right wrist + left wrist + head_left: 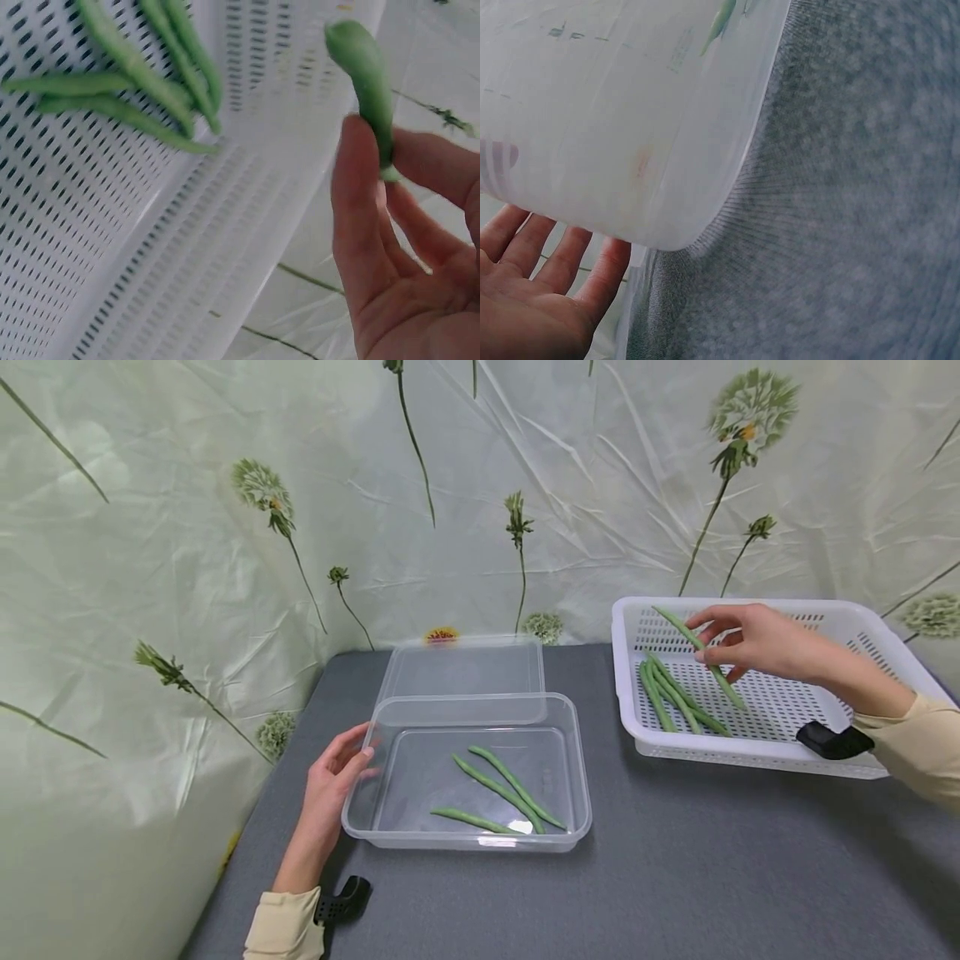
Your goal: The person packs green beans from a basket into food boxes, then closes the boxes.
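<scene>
Pinches a bean (681, 627) in the right hand (765, 642), over the white basket (720, 746), apart from the other beans (678, 697) lying there. Touches the left side of the clear box (472, 841) near its far corner with the left hand (335, 777), fingers relaxed and fairly straight. Has three beans (495, 787) inside that box, a lid (459, 667) behind, table (487, 902) beneath.

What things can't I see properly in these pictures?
Right wrist view: the fingers of the right hand hide part of the held bean.
Right wrist view: the top edge cuts off some beans in the white basket.
Left wrist view: the top edge cuts off a bean in the clear container.
Head view: the right edge cuts off the right sleeve.
</scene>
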Demonstrator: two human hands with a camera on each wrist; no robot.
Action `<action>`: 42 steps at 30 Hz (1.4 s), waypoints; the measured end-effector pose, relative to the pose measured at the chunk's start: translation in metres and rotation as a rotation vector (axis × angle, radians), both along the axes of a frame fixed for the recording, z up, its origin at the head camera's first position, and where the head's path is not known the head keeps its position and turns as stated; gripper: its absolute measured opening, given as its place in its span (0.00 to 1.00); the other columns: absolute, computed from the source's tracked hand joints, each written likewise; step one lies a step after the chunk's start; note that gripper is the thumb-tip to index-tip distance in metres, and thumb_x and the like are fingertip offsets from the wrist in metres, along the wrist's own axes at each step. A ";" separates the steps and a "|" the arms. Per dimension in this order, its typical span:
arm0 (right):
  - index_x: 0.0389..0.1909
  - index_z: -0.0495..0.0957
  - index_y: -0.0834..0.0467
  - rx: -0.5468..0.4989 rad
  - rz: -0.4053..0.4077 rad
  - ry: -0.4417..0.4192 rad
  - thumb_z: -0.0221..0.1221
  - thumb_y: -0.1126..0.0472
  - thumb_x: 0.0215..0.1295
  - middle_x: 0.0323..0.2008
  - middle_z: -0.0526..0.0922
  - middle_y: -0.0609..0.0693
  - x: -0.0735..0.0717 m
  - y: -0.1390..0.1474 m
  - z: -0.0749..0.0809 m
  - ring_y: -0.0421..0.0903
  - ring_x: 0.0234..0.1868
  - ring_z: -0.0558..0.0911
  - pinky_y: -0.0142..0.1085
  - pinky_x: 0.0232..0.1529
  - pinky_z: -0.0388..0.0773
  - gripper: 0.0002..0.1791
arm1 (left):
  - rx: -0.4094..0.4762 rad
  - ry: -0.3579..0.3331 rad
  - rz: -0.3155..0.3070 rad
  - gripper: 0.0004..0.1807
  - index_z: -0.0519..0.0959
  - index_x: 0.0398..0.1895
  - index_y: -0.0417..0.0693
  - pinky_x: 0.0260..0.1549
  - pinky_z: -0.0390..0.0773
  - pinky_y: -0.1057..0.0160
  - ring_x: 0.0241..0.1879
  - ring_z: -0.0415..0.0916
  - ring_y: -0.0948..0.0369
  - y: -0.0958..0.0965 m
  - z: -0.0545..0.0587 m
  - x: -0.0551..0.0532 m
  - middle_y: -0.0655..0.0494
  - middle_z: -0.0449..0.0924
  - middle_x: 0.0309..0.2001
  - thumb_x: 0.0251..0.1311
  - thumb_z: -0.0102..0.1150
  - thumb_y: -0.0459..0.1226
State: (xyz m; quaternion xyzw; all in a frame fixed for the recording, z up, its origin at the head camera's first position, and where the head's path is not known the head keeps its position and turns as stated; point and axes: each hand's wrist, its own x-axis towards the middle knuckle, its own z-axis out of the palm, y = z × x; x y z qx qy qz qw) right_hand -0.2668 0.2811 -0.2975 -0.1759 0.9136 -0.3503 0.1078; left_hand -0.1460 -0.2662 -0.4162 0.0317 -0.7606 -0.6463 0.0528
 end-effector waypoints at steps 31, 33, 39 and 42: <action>0.66 0.69 0.63 -0.409 0.039 0.252 0.61 0.70 0.66 0.47 0.81 0.60 0.064 -0.078 -0.015 0.43 0.35 0.85 0.38 0.29 0.83 0.27 | -0.069 -0.002 -0.018 0.24 0.68 0.69 0.43 0.46 0.80 0.60 0.61 0.72 0.56 -0.002 0.004 0.001 0.46 0.70 0.66 0.74 0.51 0.42; 0.66 0.70 0.62 -0.409 0.050 0.254 0.62 0.69 0.66 0.47 0.82 0.59 0.066 -0.086 -0.018 0.43 0.35 0.85 0.38 0.30 0.83 0.27 | -0.067 -0.003 -0.019 0.24 0.68 0.69 0.43 0.46 0.80 0.60 0.61 0.73 0.56 -0.002 0.004 0.002 0.47 0.70 0.66 0.74 0.51 0.43; 0.66 0.71 0.59 -0.465 0.083 0.221 0.61 0.68 0.68 0.45 0.83 0.55 0.069 -0.104 -0.026 0.45 0.37 0.86 0.40 0.33 0.84 0.26 | -0.066 0.014 -0.025 0.25 0.68 0.69 0.44 0.46 0.80 0.59 0.61 0.73 0.54 -0.002 0.003 0.002 0.46 0.70 0.66 0.73 0.52 0.44; 0.65 0.71 0.59 -0.525 0.093 0.196 0.60 0.68 0.69 0.47 0.82 0.55 0.068 -0.113 -0.030 0.46 0.38 0.86 0.41 0.34 0.84 0.24 | -0.062 0.024 -0.027 0.25 0.68 0.69 0.43 0.46 0.80 0.59 0.61 0.73 0.54 -0.002 0.003 0.001 0.45 0.69 0.67 0.73 0.52 0.43</action>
